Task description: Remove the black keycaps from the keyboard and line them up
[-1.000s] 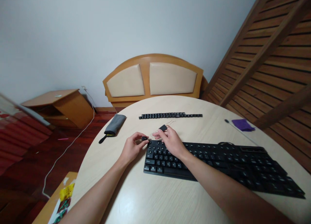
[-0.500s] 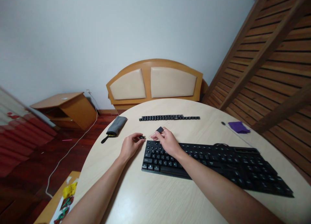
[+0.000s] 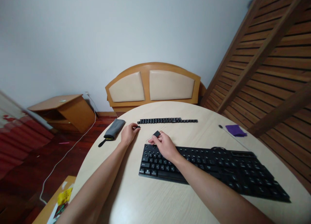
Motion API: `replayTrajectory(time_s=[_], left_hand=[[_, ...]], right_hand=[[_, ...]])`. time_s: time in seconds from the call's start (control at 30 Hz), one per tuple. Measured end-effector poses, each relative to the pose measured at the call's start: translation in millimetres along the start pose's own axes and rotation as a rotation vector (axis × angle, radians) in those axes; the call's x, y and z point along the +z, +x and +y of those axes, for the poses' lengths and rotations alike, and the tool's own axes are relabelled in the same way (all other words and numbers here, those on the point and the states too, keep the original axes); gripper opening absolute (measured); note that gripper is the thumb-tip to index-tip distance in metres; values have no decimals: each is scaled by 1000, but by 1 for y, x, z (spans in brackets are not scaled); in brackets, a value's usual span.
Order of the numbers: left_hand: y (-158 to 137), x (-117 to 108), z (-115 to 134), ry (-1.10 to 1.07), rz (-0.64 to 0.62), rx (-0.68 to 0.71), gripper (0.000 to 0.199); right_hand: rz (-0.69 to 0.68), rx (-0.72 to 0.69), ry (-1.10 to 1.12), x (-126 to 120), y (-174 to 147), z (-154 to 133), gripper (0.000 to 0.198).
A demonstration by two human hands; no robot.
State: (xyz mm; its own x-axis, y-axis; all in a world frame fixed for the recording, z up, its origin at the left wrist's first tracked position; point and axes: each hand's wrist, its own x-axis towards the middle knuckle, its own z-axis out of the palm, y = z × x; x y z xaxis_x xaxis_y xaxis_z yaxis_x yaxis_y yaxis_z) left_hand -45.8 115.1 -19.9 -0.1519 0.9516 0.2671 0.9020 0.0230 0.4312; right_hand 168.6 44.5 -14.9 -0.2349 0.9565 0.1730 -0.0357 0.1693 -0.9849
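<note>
My left hand (image 3: 128, 133) reaches to the near left end of the row of loose black keycaps (image 3: 160, 121), its thumb and fingers pinched on a small black keycap (image 3: 138, 127). My right hand (image 3: 165, 144) is closed around a tool with a black handle (image 3: 156, 133) and thin wire loops, which looks like a keycap puller. It hovers over the upper left part of a black keyboard (image 3: 164, 175). Part of the keyboard is hidden under my right forearm.
On the round pale table (image 3: 136, 198) a grey pouch (image 3: 115, 129) lies at the left. A purple cloth (image 3: 235, 130) and a thin stick with a dark tip (image 3: 230, 135) are at the right. Behind the table stands a headboard (image 3: 152, 66).
My left hand has moved away from the keyboard's corner, forward and left to the keycap row, with the keycap. My right hand stays near the keyboard's upper left, still holding the tool.
</note>
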Motion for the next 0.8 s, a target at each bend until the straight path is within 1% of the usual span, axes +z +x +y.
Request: replayTrajectory(time_s=[0.17, 0.43, 0.8], left_hand=[[11, 6, -1, 20, 45, -42, 27], [17, 13, -5, 10, 77, -86, 31], [15, 15, -5, -38, 107, -34, 30]], right_hand=[[-7, 0, -21, 0, -1, 0, 21], [-13, 14, -44, 0, -3, -2, 18], [-12, 15, -54, 0, -3, -4, 14]])
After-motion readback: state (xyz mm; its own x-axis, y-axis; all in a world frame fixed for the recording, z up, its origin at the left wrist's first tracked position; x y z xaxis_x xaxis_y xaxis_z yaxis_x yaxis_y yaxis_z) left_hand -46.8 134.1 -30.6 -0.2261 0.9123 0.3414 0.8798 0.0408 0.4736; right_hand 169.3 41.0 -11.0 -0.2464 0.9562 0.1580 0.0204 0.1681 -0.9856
